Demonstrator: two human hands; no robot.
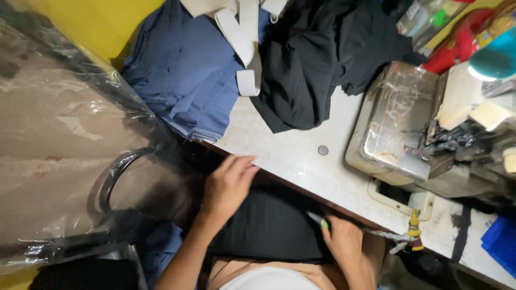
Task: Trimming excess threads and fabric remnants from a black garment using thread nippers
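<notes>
1. A blue folded garment (185,70) lay at the table's far corner, with white elastic bands (244,37) draped over it.
2. A black crumpled garment (317,53) lay beside it on the white worktable (301,156).
3. A serger sewing machine (419,129) stood at the right.
4. Clear plastic sheeting (59,145) covered the left side.
5. A teal thread cone (494,59) sat behind the machine.

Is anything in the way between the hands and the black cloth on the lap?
Nothing visible is. The left hand rests right at the top edge of the black cloth, by the table edge. The right hand touches the cloth's right side, holding a small tool. Both hands already reach it.
</notes>
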